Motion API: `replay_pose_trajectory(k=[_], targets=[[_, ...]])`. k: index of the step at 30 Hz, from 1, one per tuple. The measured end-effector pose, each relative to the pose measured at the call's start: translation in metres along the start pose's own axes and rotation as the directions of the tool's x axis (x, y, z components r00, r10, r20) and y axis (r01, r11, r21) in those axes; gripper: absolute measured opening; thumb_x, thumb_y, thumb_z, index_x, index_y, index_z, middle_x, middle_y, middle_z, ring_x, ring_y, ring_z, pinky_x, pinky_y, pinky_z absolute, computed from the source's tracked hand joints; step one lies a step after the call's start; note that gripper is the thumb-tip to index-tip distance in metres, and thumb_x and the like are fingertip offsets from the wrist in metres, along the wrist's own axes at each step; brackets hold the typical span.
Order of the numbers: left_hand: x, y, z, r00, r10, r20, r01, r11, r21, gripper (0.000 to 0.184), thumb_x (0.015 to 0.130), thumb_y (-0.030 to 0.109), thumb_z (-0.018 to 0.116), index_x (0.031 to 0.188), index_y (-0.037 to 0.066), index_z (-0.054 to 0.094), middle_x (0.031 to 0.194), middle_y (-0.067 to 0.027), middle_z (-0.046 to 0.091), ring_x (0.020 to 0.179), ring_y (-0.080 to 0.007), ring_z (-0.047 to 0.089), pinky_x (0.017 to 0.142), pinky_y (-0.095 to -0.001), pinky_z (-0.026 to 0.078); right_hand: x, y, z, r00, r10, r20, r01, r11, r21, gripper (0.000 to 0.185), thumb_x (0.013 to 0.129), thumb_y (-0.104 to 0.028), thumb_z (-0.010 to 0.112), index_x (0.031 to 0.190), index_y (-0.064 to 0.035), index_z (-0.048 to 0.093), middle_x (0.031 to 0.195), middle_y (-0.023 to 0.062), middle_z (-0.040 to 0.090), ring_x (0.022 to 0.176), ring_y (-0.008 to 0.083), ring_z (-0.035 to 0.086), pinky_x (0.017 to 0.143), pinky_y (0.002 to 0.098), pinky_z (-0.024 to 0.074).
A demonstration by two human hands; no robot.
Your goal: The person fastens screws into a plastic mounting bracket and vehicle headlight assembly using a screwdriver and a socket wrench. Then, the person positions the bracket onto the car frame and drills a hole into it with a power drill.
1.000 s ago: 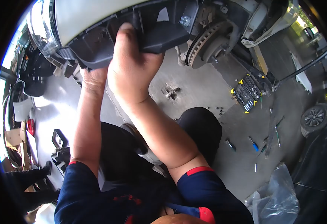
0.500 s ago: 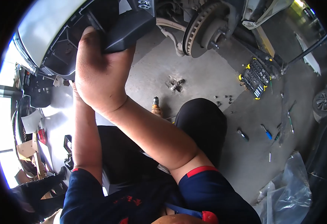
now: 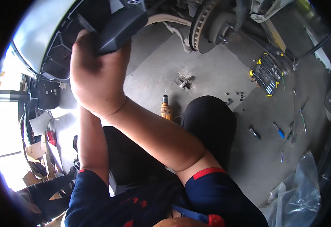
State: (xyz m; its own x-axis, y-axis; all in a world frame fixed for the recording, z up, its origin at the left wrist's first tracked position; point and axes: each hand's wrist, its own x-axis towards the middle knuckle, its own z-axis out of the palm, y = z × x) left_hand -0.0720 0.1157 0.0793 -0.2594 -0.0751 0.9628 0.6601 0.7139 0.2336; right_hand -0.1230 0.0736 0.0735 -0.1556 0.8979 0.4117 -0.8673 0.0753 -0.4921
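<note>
My right hand [image 3: 99, 73] is raised at the upper left, its thumb and fingers closed around the lower end of a black plastic car part [image 3: 123, 28]. The part is angular and box-like, and it sits against the inner side of a light-coloured car body panel [image 3: 46, 28]. Most of my fingers are hidden behind it. Behind my right wrist rises my left forearm [image 3: 93, 140]; the left hand itself is covered, so its fingers do not show.
A brake disc [image 3: 203, 28] hangs at the top. On the floor are a yellow drill [image 3: 166, 109], an open socket set [image 3: 267, 75], a blue-handled tool [image 3: 279, 131], several small nuts and clear plastic sheeting [image 3: 299, 193]. Another person's dark-clothed leg [image 3: 50, 193] is at the lower left.
The view has shifted slightly, so the floor items appear farther right. My right hand and the black plastic part sit a little farther left in view, the grip unchanged. A sliver of left hand is now covered.
</note>
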Motion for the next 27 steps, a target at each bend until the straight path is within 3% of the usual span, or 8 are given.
replay_pose_trajectory(k=[2,3,7,12,19,21,24,27], targets=[[0.001,-0.006,0.0,0.999,-0.036,0.04,0.039,0.998,-0.059,0.022,0.076,0.013,0.082,0.092,0.003,0.071,0.077,-0.0116,0.069,0.068,-0.0187,0.065,0.066,-0.0316,0.052,0.002,-0.004,-0.004,0.994,0.077,0.075,-0.081,0.995,0.051,0.018,0.093,0.006,0.055,0.078,-0.0037,0.053,0.069,-0.0024,0.053,0.057,0.0091,0.051,0.055,0.0284,0.0382],[0.0,-0.009,-0.003,0.996,-0.055,0.067,0.061,0.993,-0.097,0.022,0.076,0.013,0.083,0.091,0.003,0.071,0.076,-0.0118,0.069,0.067,-0.0192,0.064,0.065,-0.0319,0.051,0.002,-0.005,0.003,0.998,0.064,-0.014,-0.062,0.994,0.091,0.015,0.094,0.005,0.056,0.082,-0.0031,0.056,0.072,-0.0028,0.055,0.061,0.0079,0.052,0.058,0.0266,0.0395],[0.006,-0.031,-0.002,0.984,-0.125,0.127,0.147,0.971,-0.186,0.024,0.077,0.015,0.082,0.092,0.003,0.069,0.079,-0.012,0.068,0.069,-0.0199,0.063,0.066,-0.0329,0.051,-0.001,-0.015,0.001,0.969,0.235,0.072,-0.244,0.955,0.169,0.009,0.095,0.004,0.058,0.088,-0.0011,0.057,0.078,-0.0005,0.058,0.067,0.01,0.055,0.063,0.0279,0.0425],[0.013,-0.056,-0.001,0.975,-0.157,0.156,0.191,0.953,-0.235,0.025,0.079,0.017,0.08,0.095,0.003,0.069,0.083,-0.012,0.067,0.073,-0.0204,0.063,0.069,-0.0342,0.051,-0.001,-0.017,0.004,0.962,0.253,0.101,-0.268,0.947,0.177,0.002,0.096,0.004,0.059,0.097,0.0018,0.058,0.087,0.0037,0.062,0.075,0.0142,0.059,0.069,0.03,0.0466],[0.016,-0.078,0.001,0.968,-0.18,0.174,0.224,0.933,-0.282,0.026,0.081,0.02,0.078,0.1,0.004,0.068,0.088,-0.0119,0.067,0.078,-0.021,0.063,0.072,-0.036,0.051,-0.004,-0.01,-0.006,0.965,0.214,0.154,-0.236,0.961,0.147,0.013,0.097,0.002,0.062,0.109,0.0058,0.06,0.098,0.0096,0.067,0.085,0.02,0.065,0.077,0.0329,0.0523],[0.017,-0.084,0.001,0.967,-0.181,0.177,0.227,0.929,-0.293,0.027,0.082,0.021,0.077,0.101,0.004,0.068,0.09,-0.0119,0.067,0.08,-0.0211,0.063,0.073,-0.0365,0.051,-0.002,-0.007,-0.01,0.951,0.166,0.262,-0.207,0.969,0.138,0.005,0.096,0.0,0.056,0.093,0.0004,0.053,0.081,0.0092,0.058,0.07,0.0259,0.059,0.069,0.0398,0.0481],[0.016,-0.088,0.002,0.967,-0.18,0.183,0.229,0.925,-0.301,0.028,0.083,0.023,0.076,0.103,0.004,0.067,0.092,-0.0119,0.067,0.083,-0.0214,0.063,0.075,-0.0372,0.051,-0.004,-0.017,0.003,0.961,0.272,0.051,-0.276,0.928,0.251,0.021,0.097,0.004,0.064,0.117,0.0084,0.063,0.106,0.0098,0.072,0.092,0.0168,0.069,0.082,0.029,0.0543],[0.013,-0.092,0.003,0.966,-0.177,0.19,0.23,0.923,-0.308,0.029,0.084,0.024,0.075,0.105,0.005,0.067,0.095,-0.0119,0.067,0.085,-0.0217,0.063,0.076,-0.038,0.051,-0.002,-0.015,-0.005,0.957,0.255,0.135,-0.275,0.948,0.163,0.021,0.097,0.003,0.064,0.118,0.0081,0.063,0.107,0.0094,0.072,0.092,0.0164,0.068,0.082,0.0288,0.0538]])
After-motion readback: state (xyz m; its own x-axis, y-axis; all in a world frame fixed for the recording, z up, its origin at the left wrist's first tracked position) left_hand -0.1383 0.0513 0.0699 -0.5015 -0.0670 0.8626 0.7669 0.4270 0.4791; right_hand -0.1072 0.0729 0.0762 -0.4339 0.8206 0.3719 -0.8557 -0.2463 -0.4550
